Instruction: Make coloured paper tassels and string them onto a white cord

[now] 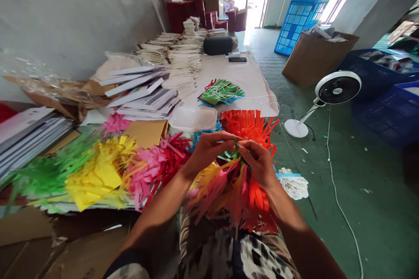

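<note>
My left hand point(214, 144) and my right hand point(258, 161) meet over my lap, the fingers of both pinched on a green paper tassel point(236, 150). Below them hang yellow, pink and red tassels point(222, 181), which spread over my lap. Fringed orange-red paper point(244, 124) lies on the table edge just beyond my hands. Left of my left forearm are heaps of dark red fringe point(172, 154), pink fringe point(144, 170), yellow fringe point(101, 170) and green fringe point(62, 174). The exact grip of the fingertips is partly hidden.
A clear plastic tray point(193, 117) and a green fringed bundle with white strings point(221, 91) lie ahead. Farther back are a phone point(237, 59) and stacked pale bundles point(183, 61). White packets point(144, 91) lie left. A fan point(338, 89) and its cord point(334, 183) occupy the right floor.
</note>
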The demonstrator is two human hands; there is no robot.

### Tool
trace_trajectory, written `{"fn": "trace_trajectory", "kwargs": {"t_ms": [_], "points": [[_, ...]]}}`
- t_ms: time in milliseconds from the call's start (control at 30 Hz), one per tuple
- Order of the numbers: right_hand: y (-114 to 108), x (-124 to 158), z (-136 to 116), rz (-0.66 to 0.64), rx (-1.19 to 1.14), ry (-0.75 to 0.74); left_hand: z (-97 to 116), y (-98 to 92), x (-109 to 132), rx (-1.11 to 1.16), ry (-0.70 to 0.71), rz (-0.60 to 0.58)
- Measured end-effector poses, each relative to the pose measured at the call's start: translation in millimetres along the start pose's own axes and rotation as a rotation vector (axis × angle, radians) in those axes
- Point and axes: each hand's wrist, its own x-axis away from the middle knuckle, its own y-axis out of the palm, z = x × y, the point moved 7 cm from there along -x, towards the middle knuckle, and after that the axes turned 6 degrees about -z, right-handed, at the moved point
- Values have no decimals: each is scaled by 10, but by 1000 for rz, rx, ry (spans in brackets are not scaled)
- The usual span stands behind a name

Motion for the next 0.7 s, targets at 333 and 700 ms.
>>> {"fn": "trace_trajectory", "kwargs": {"t_ms": [333, 700], "points": [[-32, 2, 44, 10, 0, 9, -47, 11, -27, -10, 39, -43], [-45, 3, 63, 48, 46, 19, 31, 33, 36, -158, 29, 27]]}}
